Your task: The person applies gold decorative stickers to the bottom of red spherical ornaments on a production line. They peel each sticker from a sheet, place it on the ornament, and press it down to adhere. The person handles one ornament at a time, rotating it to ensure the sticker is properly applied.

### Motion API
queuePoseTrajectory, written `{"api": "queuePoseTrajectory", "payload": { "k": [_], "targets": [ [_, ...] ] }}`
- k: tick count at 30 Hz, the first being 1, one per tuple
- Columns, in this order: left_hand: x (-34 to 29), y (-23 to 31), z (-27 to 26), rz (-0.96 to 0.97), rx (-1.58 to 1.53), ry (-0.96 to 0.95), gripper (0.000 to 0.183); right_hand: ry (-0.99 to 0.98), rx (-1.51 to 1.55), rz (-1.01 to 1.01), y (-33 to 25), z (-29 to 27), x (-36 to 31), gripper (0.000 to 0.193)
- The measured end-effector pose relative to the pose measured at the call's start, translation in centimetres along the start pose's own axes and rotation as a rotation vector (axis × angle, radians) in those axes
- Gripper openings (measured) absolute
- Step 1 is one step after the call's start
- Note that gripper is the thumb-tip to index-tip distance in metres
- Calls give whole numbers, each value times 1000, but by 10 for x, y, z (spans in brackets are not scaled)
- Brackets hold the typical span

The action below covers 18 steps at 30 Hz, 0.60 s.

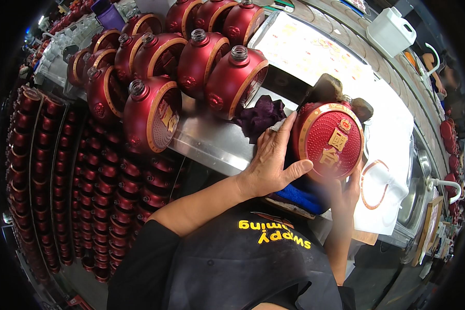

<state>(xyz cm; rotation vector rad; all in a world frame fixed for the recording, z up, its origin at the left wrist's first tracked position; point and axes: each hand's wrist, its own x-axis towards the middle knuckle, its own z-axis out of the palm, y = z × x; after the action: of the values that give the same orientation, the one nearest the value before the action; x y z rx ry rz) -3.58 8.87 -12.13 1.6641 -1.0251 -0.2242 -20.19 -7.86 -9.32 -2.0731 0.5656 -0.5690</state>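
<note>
A round red bottle [320, 142] with a dotted face, raised gold characters and an orange-gold rim band leans tilted in front of me, above a blue cloth pad [300, 198]. Dark brown padded blocks [325, 89] stand on both sides of its neck. Along the bottle's left side lies my left hand [271, 163], fingers stretched out and thumb spread over the edge of the face. Something pale is at its fingertips, too small to name. My right hand [349, 194], partly blurred, grips the bottle's lower right edge. A crumpled dark purple cloth [263, 116] lies beside my left fingers.
Several similar red bottles [237, 82] stand on the metal bench at left. Dense rows of red bottles [108, 191] fill the space below. White sheets with gold-red pieces [315, 49] and an orange ring strip [374, 184] lie at right. A white jug [391, 32] stands beyond.
</note>
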Motion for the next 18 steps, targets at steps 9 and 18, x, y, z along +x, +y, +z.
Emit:
{"api": "queuePoseTrajectory", "payload": {
  "k": [9,18],
  "targets": [
    [1,0,2,7,-9,20,104,17,29,12,-3,2,0,91],
    [1,0,3,-5,-22,14,104,11,15,8,-2,2,0,88]
  ]
}}
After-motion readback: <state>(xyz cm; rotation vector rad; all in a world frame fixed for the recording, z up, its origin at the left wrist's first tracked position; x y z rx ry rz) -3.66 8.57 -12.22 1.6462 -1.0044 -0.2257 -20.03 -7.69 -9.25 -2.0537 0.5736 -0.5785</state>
